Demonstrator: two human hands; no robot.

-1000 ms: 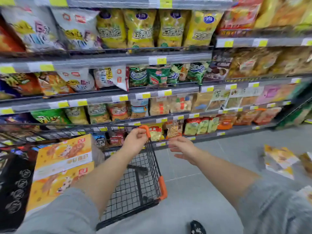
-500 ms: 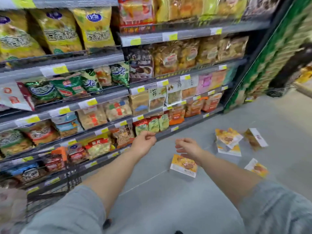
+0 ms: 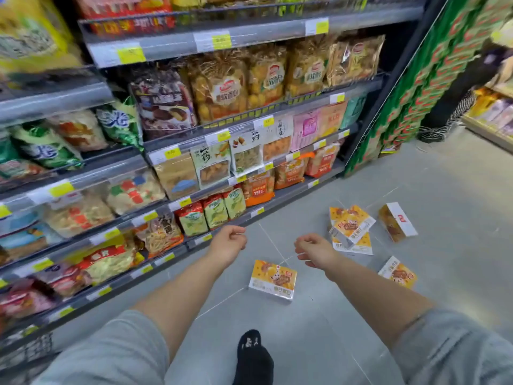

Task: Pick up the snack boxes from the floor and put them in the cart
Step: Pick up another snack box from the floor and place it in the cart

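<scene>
both hands, left (image 3: 228,243) & right (image 3: 313,248), loosely curled w/ nothing in them, over approx 5 snack boxes (image 3: 272,279) on floor (image 3: 305,329).

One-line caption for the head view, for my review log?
Both empty hands, left hand and right hand, reach toward orange snack boxes scattered on the aisle floor beside stocked shelves.

Shelves (image 3: 172,48) on the left are pretty smeared, so we can't read those yellow bags or price tags. The pile of boxes (image 3: 352,229) overlaps, so we can't count it, and its bottom box is mostly covered. Both palms face away: left hand (image 3: 228,243), right hand (image 3: 315,249). Top right, a dark figure (image 3: 469,87) is cut off and blurry.
</scene>
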